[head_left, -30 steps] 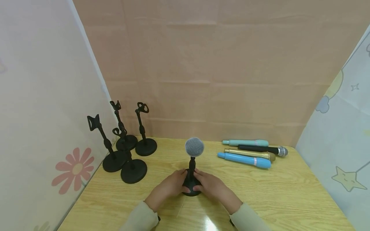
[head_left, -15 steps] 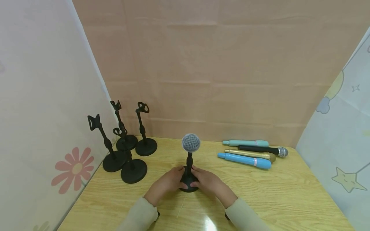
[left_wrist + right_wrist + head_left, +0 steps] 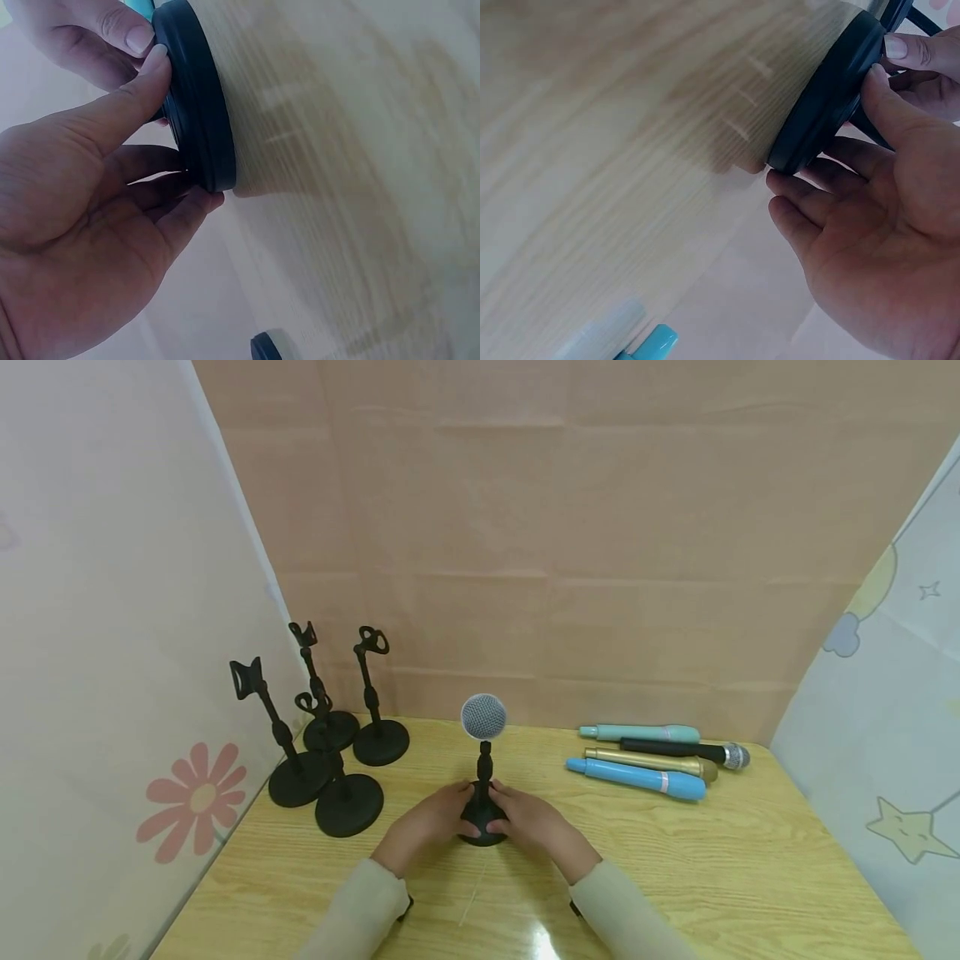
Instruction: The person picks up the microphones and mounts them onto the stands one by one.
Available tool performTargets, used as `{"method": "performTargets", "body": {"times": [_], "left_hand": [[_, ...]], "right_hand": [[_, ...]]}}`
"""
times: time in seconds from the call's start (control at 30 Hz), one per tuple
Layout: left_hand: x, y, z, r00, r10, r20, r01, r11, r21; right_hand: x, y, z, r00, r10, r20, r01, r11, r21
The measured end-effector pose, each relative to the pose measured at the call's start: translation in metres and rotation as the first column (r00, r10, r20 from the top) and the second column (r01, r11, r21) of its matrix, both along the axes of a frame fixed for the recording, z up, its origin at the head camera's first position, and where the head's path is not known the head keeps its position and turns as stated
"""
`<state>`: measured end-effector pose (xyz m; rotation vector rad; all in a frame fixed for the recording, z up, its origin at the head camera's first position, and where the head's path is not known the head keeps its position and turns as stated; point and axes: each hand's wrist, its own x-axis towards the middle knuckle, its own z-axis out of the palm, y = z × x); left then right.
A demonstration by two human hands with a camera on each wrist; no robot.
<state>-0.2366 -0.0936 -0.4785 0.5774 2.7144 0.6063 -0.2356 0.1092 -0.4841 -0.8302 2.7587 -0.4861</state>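
A black microphone stand (image 3: 485, 768) stands upright in front of me in the head view. It bears a microphone (image 3: 483, 717) whose round silver mesh head faces me; the microphone's handle is hidden behind that head. My left hand (image 3: 431, 821) holds the left side of the round base (image 3: 199, 105), thumb on top and fingers at the rim. From the other side my right hand (image 3: 538, 825) grips the same base in a like manner. In the wrist views the two thumbs lie close together on the base. Whether the base touches the table I cannot tell.
Several black microphone stands (image 3: 350, 806) without microphones stand at the back left. At the back right lie a teal microphone (image 3: 637, 732), a black one (image 3: 675, 747), a gold one (image 3: 651, 762) and a blue one (image 3: 637, 777), side by side. A papered wall (image 3: 540, 527) closes the wooden table's back.
Both hands have moved the microphone stand, with its microphone, away from me and slightly left across the table. The grip on the base looks the same. The other stands and microphones stay put.
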Motion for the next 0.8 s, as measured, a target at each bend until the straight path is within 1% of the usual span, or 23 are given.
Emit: {"method": "performTargets", "body": {"times": [0.1, 0.33, 0.6, 0.8], "left_hand": [[-0.005, -0.002, 0.000, 1.000, 0.005, 0.014, -0.006, 1.000, 0.008], [-0.019, -0.008, -0.007, 0.999, 0.021, 0.039, -0.022, 0.999, 0.023], [-0.030, -0.013, -0.005, 0.998, 0.026, 0.061, -0.027, 1.000, 0.014], [-0.046, -0.018, -0.006, 0.997, 0.015, 0.071, -0.015, 1.000, -0.002]], "right_hand": [[-0.004, -0.003, 0.000, 1.000, -0.001, 0.004, 0.001, 1.000, 0.000], [-0.012, -0.010, 0.001, 1.000, -0.011, 0.020, 0.011, 1.000, -0.012], [-0.022, -0.016, 0.001, 0.999, -0.016, 0.036, 0.016, 1.000, -0.011], [-0.032, -0.024, 0.000, 0.998, -0.029, 0.049, 0.030, 0.999, -0.019]]}}
